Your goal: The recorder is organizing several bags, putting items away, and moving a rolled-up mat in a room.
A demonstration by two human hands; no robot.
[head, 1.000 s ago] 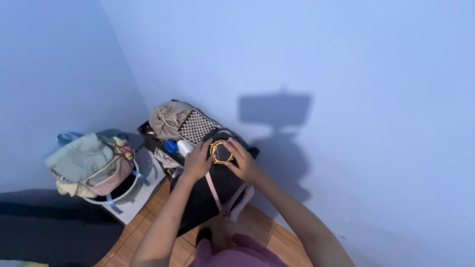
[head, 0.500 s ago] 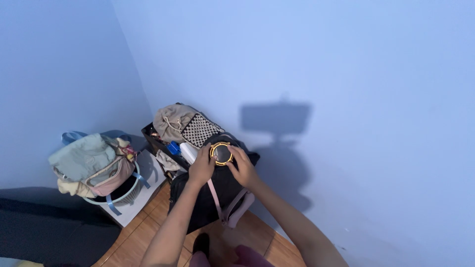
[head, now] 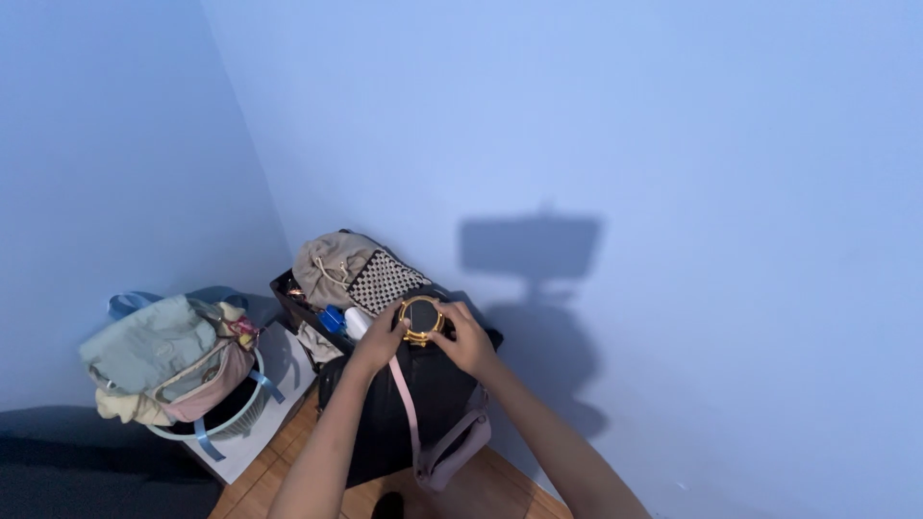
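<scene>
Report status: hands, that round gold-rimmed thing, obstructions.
Left hand and right hand both grip round gold-rimmed object. Held above black bag. White bottle beside left hand.

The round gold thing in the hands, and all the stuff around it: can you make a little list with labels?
held thing: small round gold-rimmed object with a dark middle, held between both hands
left hand: on its left edge
right hand: on its right edge
under it: black bag with a pink strap
behind: beige bag, checkered pouch, white bottle with a blue cap
left side: pale blue basket piled with clothes
floor: wooden boards
walls: plain blue
</scene>
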